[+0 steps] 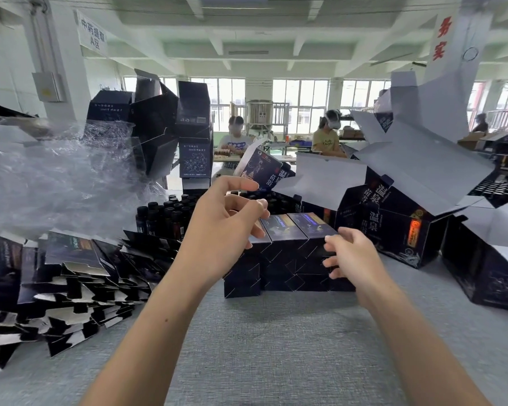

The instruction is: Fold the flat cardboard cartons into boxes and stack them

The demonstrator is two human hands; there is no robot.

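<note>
While left hand (223,227) hovers loosely spread before boxes (286,256), left end, right hand (354,254) likewise spread, empty, right end; cartons (71,276) farther left.

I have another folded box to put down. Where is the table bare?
The widest bare stretch of grey table lies in front of the stacked boxes, between the flat cartons on the left and the big open box on the right. A narrower gap runs between the stack and that big box. Behind the stack, bottles crowd it.
</note>
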